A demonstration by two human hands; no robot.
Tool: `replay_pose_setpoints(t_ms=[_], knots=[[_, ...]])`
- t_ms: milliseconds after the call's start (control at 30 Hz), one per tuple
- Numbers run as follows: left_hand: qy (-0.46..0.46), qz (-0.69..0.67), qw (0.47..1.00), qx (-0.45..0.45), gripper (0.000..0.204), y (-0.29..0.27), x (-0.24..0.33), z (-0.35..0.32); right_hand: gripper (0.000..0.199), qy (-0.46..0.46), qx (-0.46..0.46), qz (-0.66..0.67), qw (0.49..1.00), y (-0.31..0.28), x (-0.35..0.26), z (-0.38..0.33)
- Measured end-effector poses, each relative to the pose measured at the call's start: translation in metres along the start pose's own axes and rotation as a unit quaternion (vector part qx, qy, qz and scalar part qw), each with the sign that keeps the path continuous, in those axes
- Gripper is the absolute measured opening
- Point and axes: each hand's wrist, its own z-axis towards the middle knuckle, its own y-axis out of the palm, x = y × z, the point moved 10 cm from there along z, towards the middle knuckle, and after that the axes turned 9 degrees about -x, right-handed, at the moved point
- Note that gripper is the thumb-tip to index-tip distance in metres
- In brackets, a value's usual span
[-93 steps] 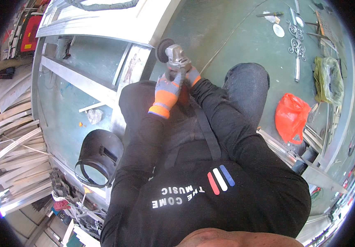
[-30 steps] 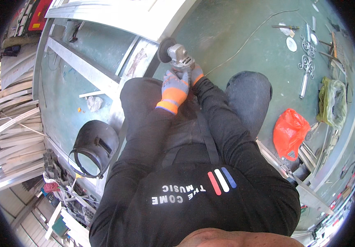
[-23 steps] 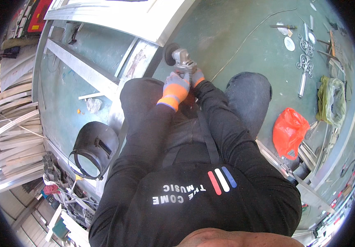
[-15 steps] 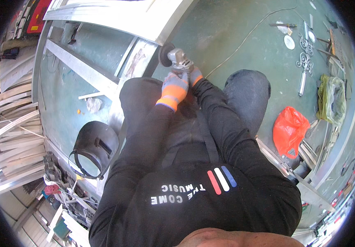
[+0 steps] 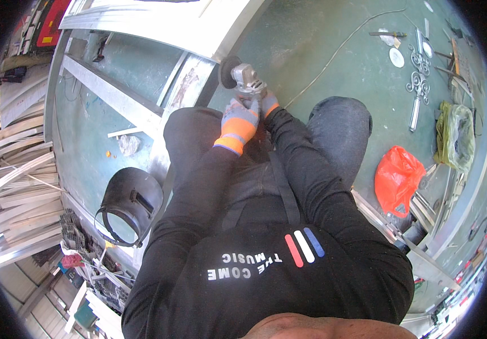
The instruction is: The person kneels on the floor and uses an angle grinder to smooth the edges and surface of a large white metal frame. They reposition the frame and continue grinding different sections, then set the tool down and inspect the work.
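Observation:
An angle grinder (image 5: 248, 80) with a silver head is held in front of my knees. My left hand (image 5: 237, 121), in a grey and orange work glove, is closed around its near part. On the grinder's right side my right hand (image 5: 269, 104), gloved alike, is wrapped on the body, its fingers partly hidden. The dark grinding disc (image 5: 230, 72) faces left, close to the corner where a white panel (image 5: 170, 25) meets a metal frame bar (image 5: 189, 82). Whether the disc touches the metal, I cannot tell.
A black welding mask (image 5: 133, 198) lies at the left. Stacked metal strips (image 5: 20, 175) fill the far left. A cable (image 5: 334, 59) crosses the green floor. To the right are scroll-shaped metal pieces (image 5: 418, 85), a red plastic bag (image 5: 397, 178) and a green sack (image 5: 447, 135).
The grinder and its disc have shifted slightly away from me, toward the panel corner. Both hands keep their hold on it.

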Motion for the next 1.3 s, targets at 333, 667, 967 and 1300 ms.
replay_pose_setpoints(t_ms=[333,667,967,1300], knots=[[0.106,0.019,0.986,0.13,0.061,-0.042,0.034,-0.036,0.038,-0.03,0.009,0.018,0.999,0.004,-0.023,0.005],[0.09,-0.05,0.974,0.203,0.065,-0.037,0.018,-0.029,0.045,-0.103,-0.039,-0.341,0.934,0.03,-0.095,-0.015],[0.089,-0.214,0.963,0.139,0.052,-0.045,0.03,-0.029,0.042,-0.076,0.028,-0.086,0.993,0.014,-0.129,-0.059],[0.325,-0.412,0.816,0.243,0.038,-0.116,0.088,-0.066,0.055,-0.081,0.096,-0.291,0.949,0.034,-0.307,-0.118]])
